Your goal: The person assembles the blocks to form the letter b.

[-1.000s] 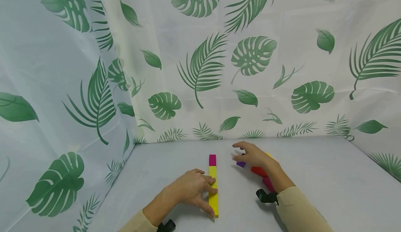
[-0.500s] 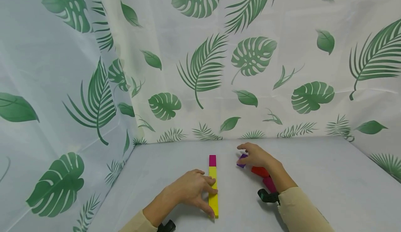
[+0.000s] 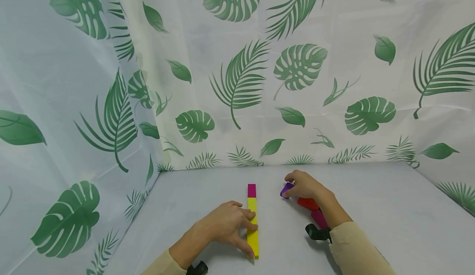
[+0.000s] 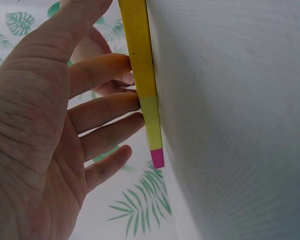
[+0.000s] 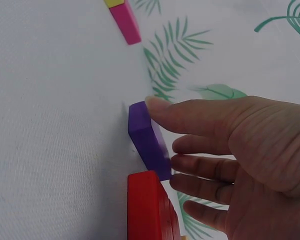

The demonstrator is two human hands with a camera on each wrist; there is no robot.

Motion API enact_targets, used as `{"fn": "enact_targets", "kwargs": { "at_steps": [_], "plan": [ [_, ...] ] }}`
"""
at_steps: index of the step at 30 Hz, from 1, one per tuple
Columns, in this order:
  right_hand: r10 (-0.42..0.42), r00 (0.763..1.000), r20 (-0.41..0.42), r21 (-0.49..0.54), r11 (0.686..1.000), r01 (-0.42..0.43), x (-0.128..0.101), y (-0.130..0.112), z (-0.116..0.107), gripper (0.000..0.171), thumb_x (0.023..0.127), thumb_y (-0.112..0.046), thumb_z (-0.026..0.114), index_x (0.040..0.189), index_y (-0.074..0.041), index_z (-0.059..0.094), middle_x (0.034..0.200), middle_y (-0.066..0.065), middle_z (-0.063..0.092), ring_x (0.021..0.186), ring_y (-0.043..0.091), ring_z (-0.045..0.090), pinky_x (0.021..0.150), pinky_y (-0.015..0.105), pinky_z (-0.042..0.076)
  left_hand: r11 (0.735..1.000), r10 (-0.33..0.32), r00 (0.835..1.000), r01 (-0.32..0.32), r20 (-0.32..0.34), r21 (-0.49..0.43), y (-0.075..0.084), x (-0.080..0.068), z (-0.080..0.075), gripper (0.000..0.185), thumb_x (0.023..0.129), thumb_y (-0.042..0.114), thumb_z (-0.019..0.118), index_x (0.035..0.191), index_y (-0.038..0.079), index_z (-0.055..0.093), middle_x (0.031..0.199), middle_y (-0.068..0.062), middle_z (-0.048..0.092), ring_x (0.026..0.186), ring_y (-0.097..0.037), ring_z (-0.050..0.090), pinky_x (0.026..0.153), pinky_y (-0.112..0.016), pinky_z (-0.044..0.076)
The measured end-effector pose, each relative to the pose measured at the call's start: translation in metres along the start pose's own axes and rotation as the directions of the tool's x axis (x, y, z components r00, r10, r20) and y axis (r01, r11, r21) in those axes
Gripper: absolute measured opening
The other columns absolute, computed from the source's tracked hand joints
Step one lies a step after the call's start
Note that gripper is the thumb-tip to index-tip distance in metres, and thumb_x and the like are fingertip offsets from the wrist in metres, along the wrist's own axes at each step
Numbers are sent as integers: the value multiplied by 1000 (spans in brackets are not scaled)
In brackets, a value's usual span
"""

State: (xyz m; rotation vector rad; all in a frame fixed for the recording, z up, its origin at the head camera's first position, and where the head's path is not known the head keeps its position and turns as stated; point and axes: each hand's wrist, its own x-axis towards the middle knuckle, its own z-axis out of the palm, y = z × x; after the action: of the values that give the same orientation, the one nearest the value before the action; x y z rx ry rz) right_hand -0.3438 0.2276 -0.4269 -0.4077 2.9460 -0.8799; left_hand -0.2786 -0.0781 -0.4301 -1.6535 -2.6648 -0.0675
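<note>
Two hands on blocks, grey table.

Left hand (image 3: pixel 226 224) lies flat, straight fingers (image 4: pixel 107 107) pressing the side of the yellow bar (image 3: pixel 252 225), near centre; magenta block (image 3: pixel 251 190) butts its far end. Right hand (image 3: pixel 305 185), farther right, pinches the purple block (image 5: pixel 149 140) between thumb and fingers, block touching the table (image 3: pixel 378 209). Red block (image 3: pixel 307 203) just near of it, a pink block (image 3: pixel 318 217) nearer still by the wrist.
</note>
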Motion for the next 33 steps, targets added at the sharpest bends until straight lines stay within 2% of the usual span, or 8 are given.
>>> {"fn": "enact_targets", "kwargs": {
  "at_steps": [21,33],
  "plan": [
    [38,999,3,-40,998,-38,2,1,4,55,74,-25,84,119,1,65,113,13,65,102,28,60,90,48,51,1000,-1,1000,1,1,4,1,0,0,74,68,86,50,122,37,65,132,8,58,124,1,49,108,-41,38],
    [-1,1000,-12,-57,998,0,5,-3,8,51,77,-24,82,117,3,66,112,15,65,103,30,60,92,49,49,1000,-3,1000,3,-2,9,0,0,0,74,68,85,50,122,37,64,132,8,58,124,1,49,108,-40,38]
  ]
}}
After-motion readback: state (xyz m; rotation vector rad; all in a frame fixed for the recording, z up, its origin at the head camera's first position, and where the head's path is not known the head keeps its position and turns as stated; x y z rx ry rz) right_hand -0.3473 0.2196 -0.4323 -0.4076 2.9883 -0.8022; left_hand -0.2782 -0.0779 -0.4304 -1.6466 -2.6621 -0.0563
